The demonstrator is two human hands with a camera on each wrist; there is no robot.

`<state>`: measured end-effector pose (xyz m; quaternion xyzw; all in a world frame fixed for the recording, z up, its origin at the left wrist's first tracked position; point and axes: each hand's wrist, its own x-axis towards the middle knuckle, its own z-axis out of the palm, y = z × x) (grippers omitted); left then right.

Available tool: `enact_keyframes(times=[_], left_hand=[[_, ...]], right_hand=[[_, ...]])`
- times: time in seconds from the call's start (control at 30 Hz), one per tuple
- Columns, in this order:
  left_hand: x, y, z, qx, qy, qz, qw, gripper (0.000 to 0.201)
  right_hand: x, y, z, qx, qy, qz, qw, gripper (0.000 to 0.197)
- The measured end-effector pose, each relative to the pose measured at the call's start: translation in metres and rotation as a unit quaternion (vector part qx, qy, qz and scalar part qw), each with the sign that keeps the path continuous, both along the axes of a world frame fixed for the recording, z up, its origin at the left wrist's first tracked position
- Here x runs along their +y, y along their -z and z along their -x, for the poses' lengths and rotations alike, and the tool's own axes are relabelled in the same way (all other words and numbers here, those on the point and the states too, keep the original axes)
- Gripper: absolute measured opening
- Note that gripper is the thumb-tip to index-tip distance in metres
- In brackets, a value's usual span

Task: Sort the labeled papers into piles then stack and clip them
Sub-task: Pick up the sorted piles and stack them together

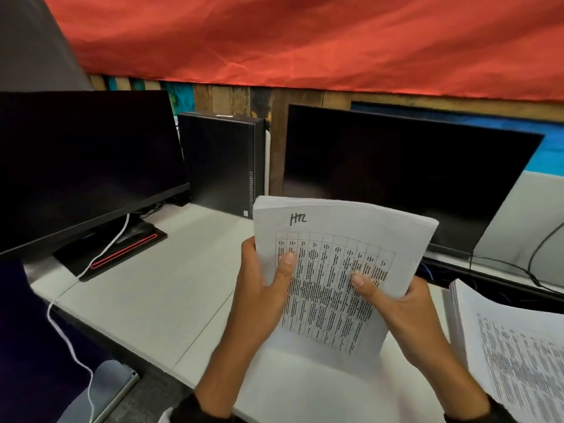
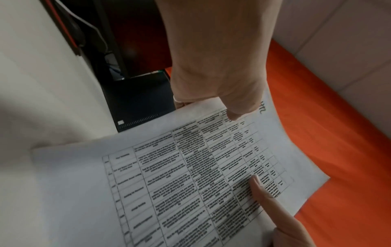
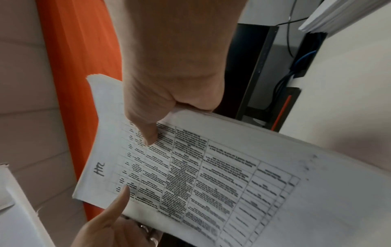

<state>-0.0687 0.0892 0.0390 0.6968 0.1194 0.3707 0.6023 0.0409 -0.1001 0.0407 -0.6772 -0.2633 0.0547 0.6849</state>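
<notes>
Far left, a dark monitor [image 1: 85, 166] with a white cable [image 1: 103, 254] trailing past its base; a black mini PC [image 1: 222, 163] stands just right of it, then a second dark monitor [image 1: 406, 181]. All rest on a pale desk [image 1: 146, 294].

Centre — the left hand [image 1: 262, 288] grips the left edge of the HR-labeled stack [image 1: 338, 270], thumb curled over the printed table, fingers hidden behind. The right hand [image 1: 406, 303] clamps the stack's right edge the same way, thumb on the front sheet. Stack is held upright and tilted, lifted in front of the right monitor, long axis running up and away from the person, "HR" at the top; its lower edge looks close to the desk but contact can't be told.

Right — a second paper pile [image 1: 515, 340] lies flat on the desk, just beside the right hand.

Likely step: squaring the stack. The flat pile lies to the right, so the right hand is nearer it — the open desk lies toward the left hand.
</notes>
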Motion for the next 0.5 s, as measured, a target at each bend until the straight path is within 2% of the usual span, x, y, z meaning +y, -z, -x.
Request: enact_keyframes(times=[0.2, 0.37, 0.5], left_hand=[[-0.004, -0.002, -0.007, -0.027, -0.007, -0.008, 1.0, 0.023], [-0.001, -0.003, -0.009, -0.002, 0.007, -0.012, 1.0, 0.028], [0.001, 0.003, -0.009, 0.02, 0.013, 0.001, 1.0, 0.041]], right_hand=[[-0.002, -0.003, 0.002, -0.025, 0.011, -0.018, 0.999, 0.025], [-0.008, -0.007, -0.002, -0.014, -0.011, -0.015, 1.0, 0.027], [-0.007, 0.002, -0.002, 0.006, -0.008, -0.005, 1.0, 0.035]])
